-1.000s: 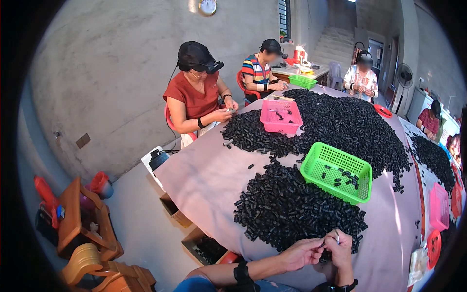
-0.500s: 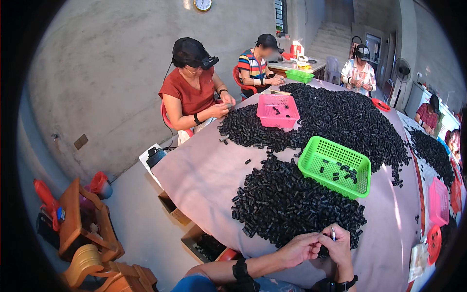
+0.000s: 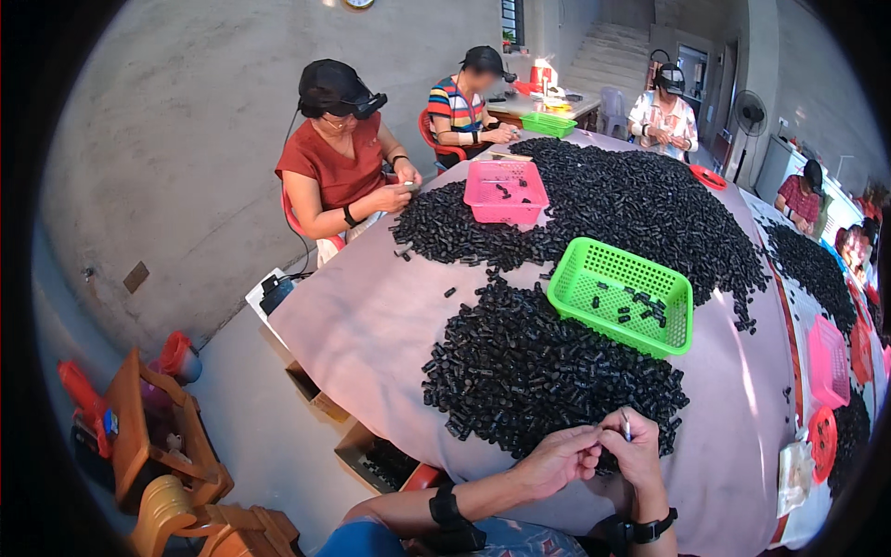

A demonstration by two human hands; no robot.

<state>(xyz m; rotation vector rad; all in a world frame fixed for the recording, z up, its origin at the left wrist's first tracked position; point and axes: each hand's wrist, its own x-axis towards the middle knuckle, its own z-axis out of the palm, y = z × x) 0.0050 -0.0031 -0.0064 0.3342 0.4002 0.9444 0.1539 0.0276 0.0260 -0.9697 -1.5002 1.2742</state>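
My left hand point(image 3: 560, 461) and my right hand point(image 3: 633, 453) meet fingertip to fingertip over the near edge of a heap of small black cylindrical pieces point(image 3: 520, 371). A thin, silvery, pen-like tool point(image 3: 626, 425) sticks up from my right hand, which is closed round it. The fingers of my left hand are pinched together; whatever lies between them is too small and covered to make out. Beyond the heap stands a green perforated basket point(image 3: 608, 334) with several black pieces on its bottom.
Across the pinkish tablecloth point(image 3: 343, 316) spreads a larger black heap point(image 3: 640, 204). A pink basket point(image 3: 506, 213) stands by a co-worker in red point(image 3: 339, 167); other people sit farther along. Cardboard boxes point(image 3: 351, 455) and a wooden chair point(image 3: 167, 427) are on the left.
The whole view has shifted, so the table and people appear slightly higher and farther left. My hands stay together in much the same pose, the tool still in my right hand.
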